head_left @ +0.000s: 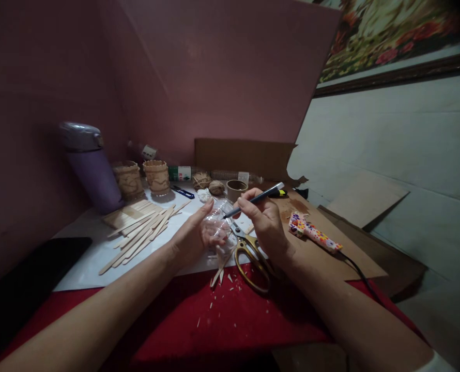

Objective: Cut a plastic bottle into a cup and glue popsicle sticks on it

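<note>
My left hand [191,231] is closed around a clear ribbed plastic piece [215,213], which looks like a cut part of a bottle; its fingers show through the plastic. Between the fingers of my right hand [267,222] is a dark pen [258,198] with a pale end. The pen's tip points down and left at the plastic piece, and whether it touches cannot be made out. Beneath both hands lie scissors [259,284] with brass-coloured handles, partly covered by my right hand. Wooden craft sticks [144,237] lie in a loose pile left of my left hand.
A purple bottle [92,175] and two wood-patterned cups [156,177] stand at the back left. Twine balls [216,187], a tape roll [237,189] and a blue cutter [183,192] lie behind my hands. A flowered glue gun [315,233] with a cord rests on cardboard [350,266].
</note>
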Demonstrator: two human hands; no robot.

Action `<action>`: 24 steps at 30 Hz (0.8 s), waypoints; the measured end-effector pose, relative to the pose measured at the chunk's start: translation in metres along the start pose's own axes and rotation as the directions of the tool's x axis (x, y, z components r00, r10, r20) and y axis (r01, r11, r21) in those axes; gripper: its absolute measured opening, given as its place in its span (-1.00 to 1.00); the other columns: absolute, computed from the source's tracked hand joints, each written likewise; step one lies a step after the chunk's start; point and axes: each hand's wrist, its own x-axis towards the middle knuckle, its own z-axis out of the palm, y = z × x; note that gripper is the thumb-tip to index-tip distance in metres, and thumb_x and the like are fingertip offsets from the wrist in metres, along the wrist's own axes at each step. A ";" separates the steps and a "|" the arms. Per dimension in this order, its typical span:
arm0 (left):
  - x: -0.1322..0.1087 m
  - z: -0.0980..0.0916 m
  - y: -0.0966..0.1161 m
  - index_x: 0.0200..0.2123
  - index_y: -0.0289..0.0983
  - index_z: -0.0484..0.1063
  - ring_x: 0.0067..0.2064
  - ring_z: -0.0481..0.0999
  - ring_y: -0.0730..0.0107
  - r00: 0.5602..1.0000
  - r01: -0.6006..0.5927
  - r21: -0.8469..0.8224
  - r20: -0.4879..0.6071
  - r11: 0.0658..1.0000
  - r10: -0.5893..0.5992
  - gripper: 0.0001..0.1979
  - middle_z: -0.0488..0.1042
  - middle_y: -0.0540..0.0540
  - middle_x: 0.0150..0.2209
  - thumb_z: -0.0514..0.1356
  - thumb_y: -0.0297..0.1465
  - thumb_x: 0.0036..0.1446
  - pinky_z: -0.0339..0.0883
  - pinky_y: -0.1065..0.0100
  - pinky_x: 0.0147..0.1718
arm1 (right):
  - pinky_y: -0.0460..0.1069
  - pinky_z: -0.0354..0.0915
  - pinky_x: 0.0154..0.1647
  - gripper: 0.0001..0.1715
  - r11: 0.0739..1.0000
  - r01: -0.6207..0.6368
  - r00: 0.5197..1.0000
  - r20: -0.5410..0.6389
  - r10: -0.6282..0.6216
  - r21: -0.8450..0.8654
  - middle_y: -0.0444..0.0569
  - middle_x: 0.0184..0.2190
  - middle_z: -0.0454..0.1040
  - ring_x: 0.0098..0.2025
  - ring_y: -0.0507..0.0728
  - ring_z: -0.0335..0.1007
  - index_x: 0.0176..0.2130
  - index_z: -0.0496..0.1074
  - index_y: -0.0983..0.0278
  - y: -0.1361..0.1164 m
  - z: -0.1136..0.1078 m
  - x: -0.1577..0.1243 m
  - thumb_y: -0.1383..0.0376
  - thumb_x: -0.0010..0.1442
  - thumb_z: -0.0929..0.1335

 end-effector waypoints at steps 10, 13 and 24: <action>-0.001 0.002 0.000 -0.02 -0.30 0.43 -0.50 0.45 0.41 1.000 -0.005 -0.003 0.027 1.000 0.005 -0.50 0.51 -0.17 -0.32 0.26 -0.04 0.14 0.37 0.37 -0.56 | -0.02 0.26 -0.31 -0.76 0.997 0.042 0.999 -0.005 -0.042 -0.067 -0.21 -0.52 0.31 -0.44 0.03 0.25 -0.44 0.36 0.23 0.002 0.002 -0.002 0.15 0.15 0.40; -0.002 0.004 0.001 -0.02 -0.30 0.42 -0.51 0.44 0.40 1.000 -0.004 0.010 0.018 1.000 0.004 -0.50 0.51 -0.17 -0.32 0.24 -0.04 0.15 0.36 0.37 -0.56 | -0.01 0.27 -0.31 -0.76 0.998 0.034 0.999 0.004 -0.034 -0.056 -0.21 -0.54 0.31 -0.45 0.03 0.26 -0.43 0.36 0.23 0.001 0.003 -0.003 0.15 0.16 0.41; -0.001 0.003 -0.001 -0.08 -0.31 0.45 -0.54 0.42 0.43 0.998 -0.014 -0.044 0.065 0.999 0.017 -0.54 0.49 -0.14 -0.39 0.28 -0.07 0.12 0.34 0.40 -0.60 | -0.04 0.32 -0.37 -0.74 1.000 0.001 1.000 -0.014 -0.001 -0.027 -0.21 -0.55 0.33 -0.48 0.02 0.29 -0.44 0.35 0.23 0.003 0.004 -0.002 0.14 0.14 0.41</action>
